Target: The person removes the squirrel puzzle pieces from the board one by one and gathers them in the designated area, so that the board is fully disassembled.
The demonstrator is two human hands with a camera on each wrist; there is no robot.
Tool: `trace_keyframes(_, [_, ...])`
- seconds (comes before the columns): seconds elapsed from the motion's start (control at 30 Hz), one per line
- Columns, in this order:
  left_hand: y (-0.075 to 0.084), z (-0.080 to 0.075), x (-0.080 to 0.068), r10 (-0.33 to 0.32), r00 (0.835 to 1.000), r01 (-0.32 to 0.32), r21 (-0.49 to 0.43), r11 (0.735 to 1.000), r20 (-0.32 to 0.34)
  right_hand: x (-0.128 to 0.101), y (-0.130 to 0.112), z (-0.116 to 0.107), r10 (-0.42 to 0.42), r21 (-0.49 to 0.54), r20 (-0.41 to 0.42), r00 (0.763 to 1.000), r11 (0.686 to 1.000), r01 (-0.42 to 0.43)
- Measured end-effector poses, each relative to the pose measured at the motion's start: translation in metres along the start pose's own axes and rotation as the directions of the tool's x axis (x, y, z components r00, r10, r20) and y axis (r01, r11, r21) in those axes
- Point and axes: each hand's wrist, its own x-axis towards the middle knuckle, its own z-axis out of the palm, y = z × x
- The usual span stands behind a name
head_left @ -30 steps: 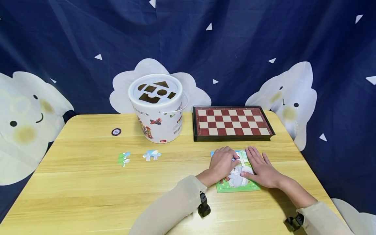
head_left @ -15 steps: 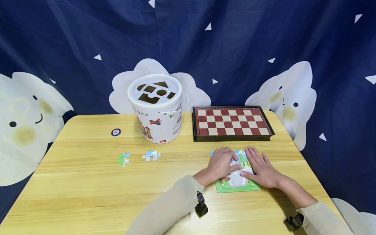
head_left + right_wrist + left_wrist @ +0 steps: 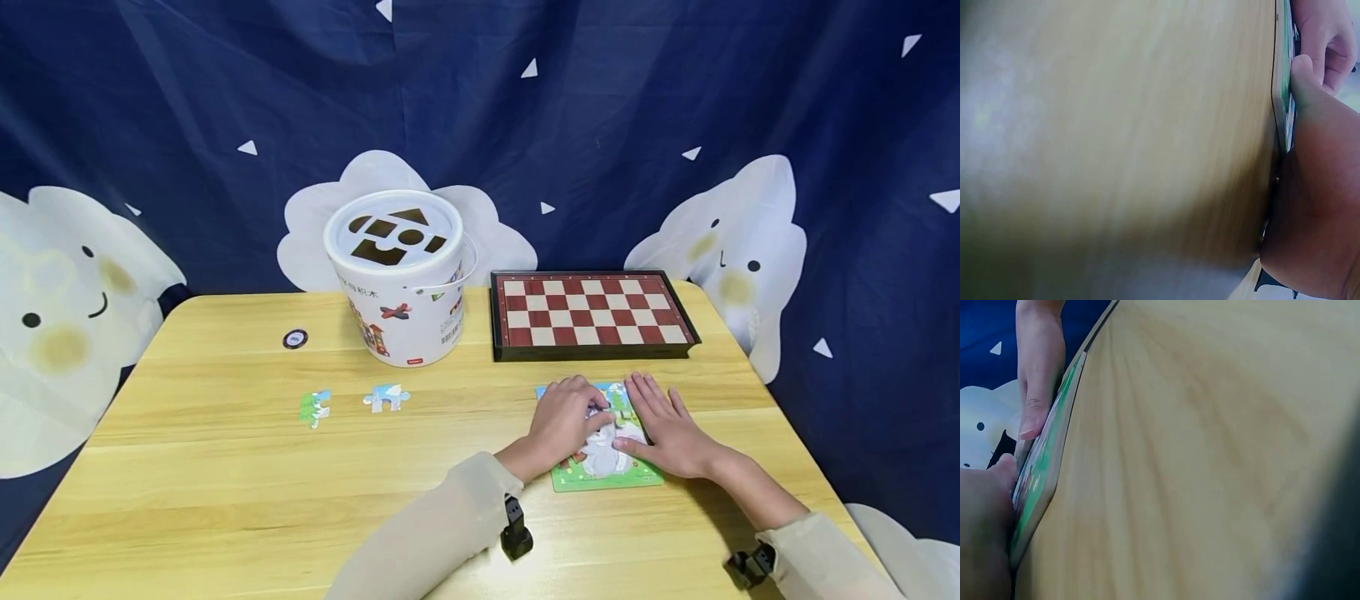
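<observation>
A jigsaw puzzle (image 3: 617, 480) in a flat board, with a grey-and-white animal on green and blue, lies at the right of the table. My left hand (image 3: 564, 421) is over its left half, fingers bent and thumb close to the index finger, pinching a puzzle piece that the hand mostly hides. Flat along the board's right edge rests my right hand (image 3: 671, 435), fingers straight and thumb reaching onto the picture. The left wrist view catches the puzzle (image 3: 1044, 465) edge-on between both hands. In the right wrist view, the left hand's (image 3: 1329, 40) fingertips are down at the picture.
Two loose puzzle pieces, a green one (image 3: 314, 408) and a blue one (image 3: 387, 398), lie left of centre. Behind them stand a round chip (image 3: 296, 339) and a white block bucket (image 3: 408, 321). A chessboard box (image 3: 592, 354) sits just beyond the puzzle.
A whitish patch by the left fingertips, seen one second ago, has given way to flat green-and-blue picture. The left fingers have shifted slightly; the right hand stays in place.
</observation>
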Motion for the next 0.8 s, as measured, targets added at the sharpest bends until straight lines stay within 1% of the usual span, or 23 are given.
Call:
trace_keyframes(0.13, [-0.002,-0.002,-0.001,-0.01,0.999,0.006,-0.099,0.995,-0.044,0.0,0.0,0.0,-0.011,-0.004,-0.017,1.0,1.0,0.011])
trace_keyframes(0.27, [-0.004,-0.006,-0.002,-0.02,0.997,0.007,-0.187,0.982,-0.07,0.0,-0.002,-0.001,-0.007,-0.006,-0.021,1.0,1.0,0.007])
trace_keyframes(0.4, [-0.007,-0.013,-0.004,-0.033,0.996,0.015,-0.218,0.976,-0.08,0.001,-0.002,-0.001,-0.002,-0.005,-0.014,1.0,1.0,0.002])
trace_keyframes(0.57, [-0.018,-0.029,-0.012,-0.038,0.996,0.019,-0.226,0.974,-0.079,0.0,-0.001,0.001,0.005,0.0,-0.011,1.0,1.0,-0.005])
trace_keyframes(0.63, [-0.024,-0.036,-0.016,-0.042,0.995,0.02,-0.231,0.973,-0.088,-0.001,0.001,0.002,-0.003,0.007,-0.022,1.0,1.0,0.003])
trace_keyframes(0.73, [-0.035,-0.047,-0.023,-0.059,0.993,0.033,-0.251,0.968,-0.098,-0.001,0.004,0.005,-0.041,0.024,-0.062,0.997,0.999,0.043])
trace_keyframes(0.8, [-0.042,-0.053,-0.028,-0.076,0.992,0.046,-0.267,0.963,-0.105,-0.001,0.006,0.008,-0.063,0.018,-0.086,0.994,0.998,0.065])
